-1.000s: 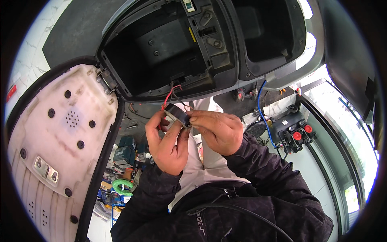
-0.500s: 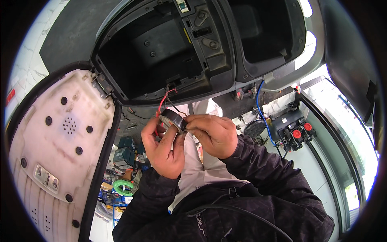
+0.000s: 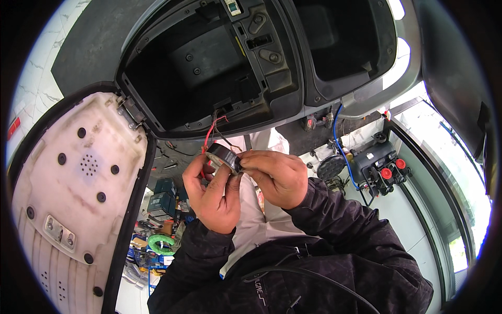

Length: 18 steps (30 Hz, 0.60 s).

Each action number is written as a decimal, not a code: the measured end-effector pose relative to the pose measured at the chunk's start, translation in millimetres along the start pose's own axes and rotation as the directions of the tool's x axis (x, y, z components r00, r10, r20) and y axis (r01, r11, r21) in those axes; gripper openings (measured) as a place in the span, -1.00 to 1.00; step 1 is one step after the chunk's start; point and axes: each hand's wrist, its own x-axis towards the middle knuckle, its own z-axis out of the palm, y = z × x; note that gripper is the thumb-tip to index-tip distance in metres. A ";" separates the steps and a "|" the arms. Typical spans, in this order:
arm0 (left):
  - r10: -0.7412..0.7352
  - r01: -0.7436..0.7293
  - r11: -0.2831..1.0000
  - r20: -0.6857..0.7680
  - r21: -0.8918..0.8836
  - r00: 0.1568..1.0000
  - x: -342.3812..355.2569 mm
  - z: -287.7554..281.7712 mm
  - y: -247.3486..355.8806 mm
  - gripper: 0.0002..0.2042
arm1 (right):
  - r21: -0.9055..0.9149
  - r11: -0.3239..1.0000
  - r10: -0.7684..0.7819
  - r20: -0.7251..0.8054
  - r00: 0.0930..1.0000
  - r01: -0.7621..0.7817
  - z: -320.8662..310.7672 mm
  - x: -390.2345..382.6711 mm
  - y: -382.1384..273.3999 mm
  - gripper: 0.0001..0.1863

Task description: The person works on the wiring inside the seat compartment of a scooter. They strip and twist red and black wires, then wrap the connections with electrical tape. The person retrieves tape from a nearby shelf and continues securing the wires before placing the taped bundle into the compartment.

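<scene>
In the head view, the black tape roll sits mid-frame — a touch lower and further left than a second ago. The left hand grips it; the right hand pinches its right edge. Beside it, a red wire runs up to the open dark compartment. Left, I see a pale lid; lower left, a green coil amid clutter; right, a red-knobbed machine — marbled floor upper left.

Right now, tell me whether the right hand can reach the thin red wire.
Probably yes, but not straight across: the right hand touches the round, shiny black tape roll, which lies between it and the red wire. Above the roll looks mostly open.
</scene>
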 end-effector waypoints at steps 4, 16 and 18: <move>0.015 -0.015 1.000 0.002 0.006 1.000 -1.2 1.5 -0.4 -0.68 | 0.014 1.000 0.006 0.002 1.000 -0.006 -0.9 -0.9 0.6 -0.72; 0.000 0.000 1.000 -0.002 0.007 1.000 -9.0 4.4 -3.4 -0.66 | 0.084 0.996 0.038 0.016 0.999 -0.040 -0.6 -5.7 7.9 -0.71; -0.005 0.005 1.000 0.002 0.007 1.000 -9.3 4.6 -2.3 -0.65 | 0.094 0.995 0.027 0.004 1.000 -0.027 -0.1 -6.2 8.1 -0.68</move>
